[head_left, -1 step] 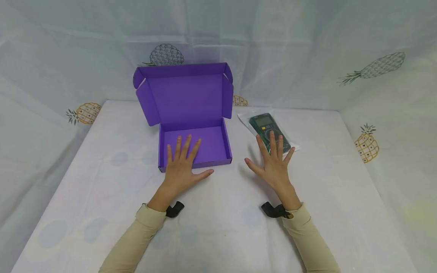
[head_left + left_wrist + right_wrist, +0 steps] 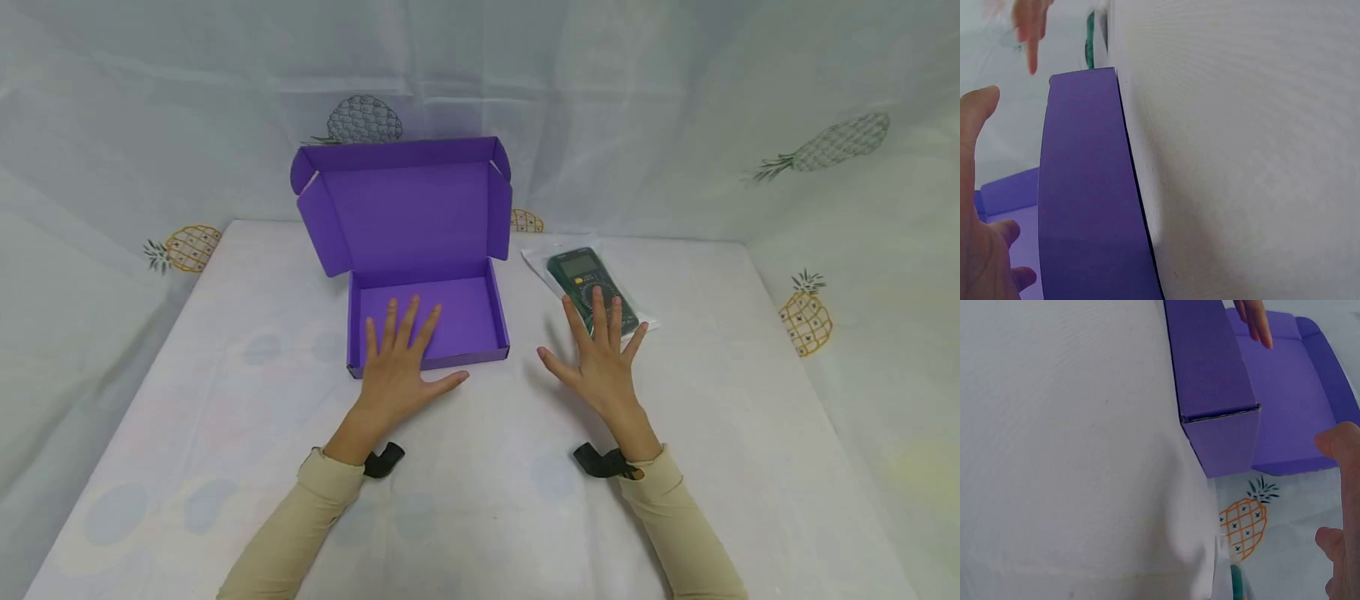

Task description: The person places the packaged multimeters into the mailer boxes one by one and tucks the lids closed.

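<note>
A purple cardboard box (image 2: 467,312) stands on the table with its lid (image 2: 416,212) raised at the back and nothing inside. My left hand (image 2: 392,379), fingers spread wide, hovers over the box's front left part and holds nothing. To the right lies a dark green multimeter (image 2: 581,275) in a clear plastic bag (image 2: 536,258). Above its near end my right hand (image 2: 603,375) is spread too, fingertips overlapping the multimeter in the head view. In the left wrist view the box's front wall (image 2: 1088,181) stands beside the left fingers; the right wrist view shows the box corner (image 2: 1222,440).
A white cloth (image 2: 487,517) covers the table. Behind it hangs a pale curtain (image 2: 600,100) printed with pineapples. Each wrist carries a black camera mount, such as the left one (image 2: 385,460) and the right one (image 2: 596,460).
</note>
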The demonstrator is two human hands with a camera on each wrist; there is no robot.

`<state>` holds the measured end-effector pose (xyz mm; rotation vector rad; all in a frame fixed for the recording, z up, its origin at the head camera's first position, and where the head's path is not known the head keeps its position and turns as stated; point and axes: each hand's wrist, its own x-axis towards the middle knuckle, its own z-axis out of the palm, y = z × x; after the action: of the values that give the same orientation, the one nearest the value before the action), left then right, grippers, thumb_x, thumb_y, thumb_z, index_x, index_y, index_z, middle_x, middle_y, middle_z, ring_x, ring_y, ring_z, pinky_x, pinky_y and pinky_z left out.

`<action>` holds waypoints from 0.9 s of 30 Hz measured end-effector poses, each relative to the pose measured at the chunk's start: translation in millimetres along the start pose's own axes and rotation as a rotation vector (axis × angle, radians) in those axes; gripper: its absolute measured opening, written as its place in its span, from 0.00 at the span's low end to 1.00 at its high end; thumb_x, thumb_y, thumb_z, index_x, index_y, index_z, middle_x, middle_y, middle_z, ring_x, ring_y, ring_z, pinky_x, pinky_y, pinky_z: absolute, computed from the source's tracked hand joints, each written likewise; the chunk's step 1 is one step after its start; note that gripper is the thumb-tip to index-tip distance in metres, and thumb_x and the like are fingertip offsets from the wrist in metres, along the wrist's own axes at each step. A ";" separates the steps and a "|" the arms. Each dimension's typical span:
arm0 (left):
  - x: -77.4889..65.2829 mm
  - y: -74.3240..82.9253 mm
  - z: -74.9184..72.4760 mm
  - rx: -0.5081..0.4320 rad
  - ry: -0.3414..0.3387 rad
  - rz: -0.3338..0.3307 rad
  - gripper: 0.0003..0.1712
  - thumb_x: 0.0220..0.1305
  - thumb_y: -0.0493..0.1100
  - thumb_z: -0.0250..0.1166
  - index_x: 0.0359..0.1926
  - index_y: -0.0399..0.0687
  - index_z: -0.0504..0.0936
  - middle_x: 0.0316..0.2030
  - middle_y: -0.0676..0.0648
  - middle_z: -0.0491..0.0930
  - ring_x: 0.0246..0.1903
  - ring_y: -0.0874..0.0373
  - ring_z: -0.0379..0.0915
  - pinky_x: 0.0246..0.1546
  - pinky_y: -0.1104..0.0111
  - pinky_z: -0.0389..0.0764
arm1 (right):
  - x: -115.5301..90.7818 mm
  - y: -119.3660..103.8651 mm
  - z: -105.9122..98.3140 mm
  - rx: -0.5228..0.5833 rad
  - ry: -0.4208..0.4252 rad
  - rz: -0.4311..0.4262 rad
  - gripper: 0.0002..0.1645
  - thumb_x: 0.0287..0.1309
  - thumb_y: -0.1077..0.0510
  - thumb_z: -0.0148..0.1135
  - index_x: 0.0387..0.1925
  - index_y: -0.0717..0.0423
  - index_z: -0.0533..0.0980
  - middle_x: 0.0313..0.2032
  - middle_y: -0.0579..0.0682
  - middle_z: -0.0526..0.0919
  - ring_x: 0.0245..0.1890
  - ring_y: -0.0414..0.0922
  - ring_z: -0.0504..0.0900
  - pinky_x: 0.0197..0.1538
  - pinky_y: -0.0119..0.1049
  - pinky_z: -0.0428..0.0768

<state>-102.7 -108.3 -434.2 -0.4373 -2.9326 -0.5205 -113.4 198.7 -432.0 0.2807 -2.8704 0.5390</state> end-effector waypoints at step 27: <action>-0.3 -17.2 -7.4 -0.015 0.026 -0.069 0.55 0.54 0.77 0.57 0.77 0.67 0.48 0.77 0.44 0.42 0.75 0.42 0.25 0.69 0.38 0.27 | -0.7 -1.2 10.5 -0.006 -0.034 0.013 0.52 0.56 0.28 0.54 0.77 0.39 0.50 0.77 0.56 0.37 0.75 0.64 0.34 0.63 0.76 0.27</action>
<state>-107.2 -126.4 -432.8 -0.3299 -2.9297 -0.5529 -114.2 193.8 -441.4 0.2735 -2.9084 0.5331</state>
